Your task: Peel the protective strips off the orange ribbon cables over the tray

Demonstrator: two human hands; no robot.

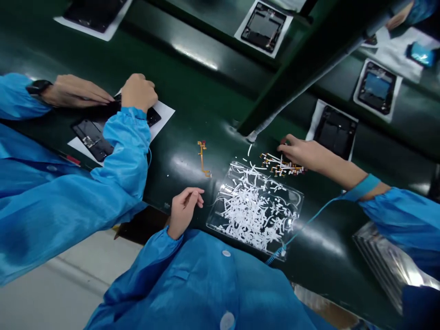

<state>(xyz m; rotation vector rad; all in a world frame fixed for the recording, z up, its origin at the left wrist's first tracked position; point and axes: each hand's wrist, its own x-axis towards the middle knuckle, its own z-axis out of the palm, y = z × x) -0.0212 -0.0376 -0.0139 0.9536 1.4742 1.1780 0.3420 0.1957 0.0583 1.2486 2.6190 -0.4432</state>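
Note:
My right hand (305, 153) is above a pile of orange flex cables (287, 169) with white strips. Its thumb and fingertips are pinched on what looks like one flex cable, mostly hidden by the fingers. My left hand (185, 207) hovers at the table's near edge, loosely curled, fingers slightly apart, nothing visible in it. Beyond it, a single orange flex cable (202, 160) lies on the green table. Between my hands is a clear plastic tray (298, 201) heaped with small white strips (250, 211).
At left a co-worker's hands (139, 91) work over dark device housings (91, 137) on white sheets. A dark slanted post (292, 78) rises behind the tray. More housings (335, 130) lie at the back right. A blue coiled cord (309, 222) crosses the tray's right side from my right wrist.

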